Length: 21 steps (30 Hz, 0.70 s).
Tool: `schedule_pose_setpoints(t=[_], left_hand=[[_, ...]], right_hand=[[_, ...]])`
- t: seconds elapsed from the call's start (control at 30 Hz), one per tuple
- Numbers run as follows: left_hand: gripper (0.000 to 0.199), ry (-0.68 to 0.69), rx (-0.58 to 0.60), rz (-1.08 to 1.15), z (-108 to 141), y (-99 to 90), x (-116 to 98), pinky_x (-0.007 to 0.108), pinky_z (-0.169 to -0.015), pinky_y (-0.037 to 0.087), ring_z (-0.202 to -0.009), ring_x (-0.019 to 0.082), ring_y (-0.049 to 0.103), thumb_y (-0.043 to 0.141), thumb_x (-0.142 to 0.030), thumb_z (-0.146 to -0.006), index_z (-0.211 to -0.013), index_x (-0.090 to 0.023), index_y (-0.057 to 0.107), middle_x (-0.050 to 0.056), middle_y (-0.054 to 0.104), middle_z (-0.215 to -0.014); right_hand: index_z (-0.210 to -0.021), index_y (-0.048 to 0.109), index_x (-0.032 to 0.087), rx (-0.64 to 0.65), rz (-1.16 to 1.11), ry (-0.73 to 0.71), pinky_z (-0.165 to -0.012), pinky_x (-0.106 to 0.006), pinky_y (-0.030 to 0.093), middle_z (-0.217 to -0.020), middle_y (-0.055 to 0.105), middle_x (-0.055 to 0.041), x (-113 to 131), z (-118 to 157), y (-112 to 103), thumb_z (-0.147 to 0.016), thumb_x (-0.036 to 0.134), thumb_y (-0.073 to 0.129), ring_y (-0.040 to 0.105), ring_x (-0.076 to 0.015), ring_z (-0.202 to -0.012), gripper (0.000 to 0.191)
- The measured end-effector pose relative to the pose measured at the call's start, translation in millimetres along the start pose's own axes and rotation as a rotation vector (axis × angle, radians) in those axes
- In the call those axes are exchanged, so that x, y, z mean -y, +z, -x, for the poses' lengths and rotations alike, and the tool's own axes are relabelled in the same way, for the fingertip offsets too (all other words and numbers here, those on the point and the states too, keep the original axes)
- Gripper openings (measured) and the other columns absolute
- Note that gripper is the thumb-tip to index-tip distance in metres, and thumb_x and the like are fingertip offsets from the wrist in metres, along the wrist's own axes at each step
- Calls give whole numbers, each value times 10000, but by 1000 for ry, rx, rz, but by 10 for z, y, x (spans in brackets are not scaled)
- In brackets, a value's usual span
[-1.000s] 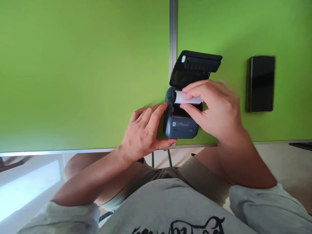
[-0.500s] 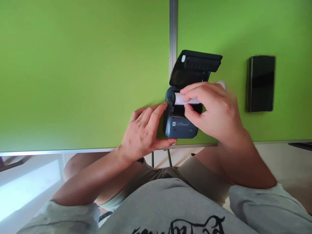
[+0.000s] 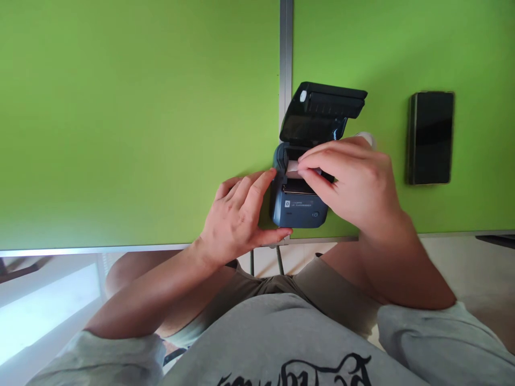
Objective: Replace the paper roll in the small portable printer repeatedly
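A dark blue-grey label printer (image 3: pixel 300 213) rests near the table's front edge, its black lid (image 3: pixel 322 110) swung up and back. Inside the bay lies a white paper roll (image 3: pixel 292 166), partly hidden by fingers. My right hand (image 3: pixel 350 177) reaches over the bay from the right, thumb and fingertips pinched on the paper of the roll. My left hand (image 3: pixel 241 214) steadies the printer's left side, fingertips at its upper left edge and thumb by its front left corner.
A black phone-like slab (image 3: pixel 433 138) lies on the green table (image 3: pixel 140 118) at the right. Behind my right wrist a white round object (image 3: pixel 368 139) shows in part. A metal seam (image 3: pixel 285 53) runs up the table.
My right thumb has moved up and closed against the fingertips, pinching the paper. Less of the white roll shows now. My left hand and the printer have stayed in place.
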<state>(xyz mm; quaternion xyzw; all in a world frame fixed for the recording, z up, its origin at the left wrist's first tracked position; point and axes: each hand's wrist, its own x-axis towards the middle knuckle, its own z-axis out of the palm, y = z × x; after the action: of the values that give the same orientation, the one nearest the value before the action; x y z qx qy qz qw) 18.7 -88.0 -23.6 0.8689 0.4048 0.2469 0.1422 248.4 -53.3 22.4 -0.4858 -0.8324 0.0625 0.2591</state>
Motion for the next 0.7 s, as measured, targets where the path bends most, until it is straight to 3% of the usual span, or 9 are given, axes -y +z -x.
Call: schedule_pose_setpoints(t=[0.2,0.47,0.7], left_hand=[[866,9,-16,-24,-5,2,-5,385,-1002,479,-1113,265,720,476,-781,-975,-1527,-119,390,159,741,-1262],[875,14,-21,8,0,5,-2,389,-997,474,-1106,269,718,502,-768,-971,-1549,-123,378,161,735,-1275],[709,34,-3,10,21,-6,4,403,-1011,466,-1166,268,670,515,-736,-982,-1515,-270,479,147,663,-1349]], right_hand=[[-799,715,286,-7,21,-14,-772,-396,556,-867,791,19,34,-9,-26,-951,203,673,730,-186,-791,178],[-742,607,265,-7,-39,-124,-759,-388,494,-745,707,31,91,18,-130,-919,145,656,686,-191,-839,218],[-664,574,255,59,-90,-260,-727,-387,401,-644,616,31,119,27,-138,-842,86,711,540,-193,-787,281]])
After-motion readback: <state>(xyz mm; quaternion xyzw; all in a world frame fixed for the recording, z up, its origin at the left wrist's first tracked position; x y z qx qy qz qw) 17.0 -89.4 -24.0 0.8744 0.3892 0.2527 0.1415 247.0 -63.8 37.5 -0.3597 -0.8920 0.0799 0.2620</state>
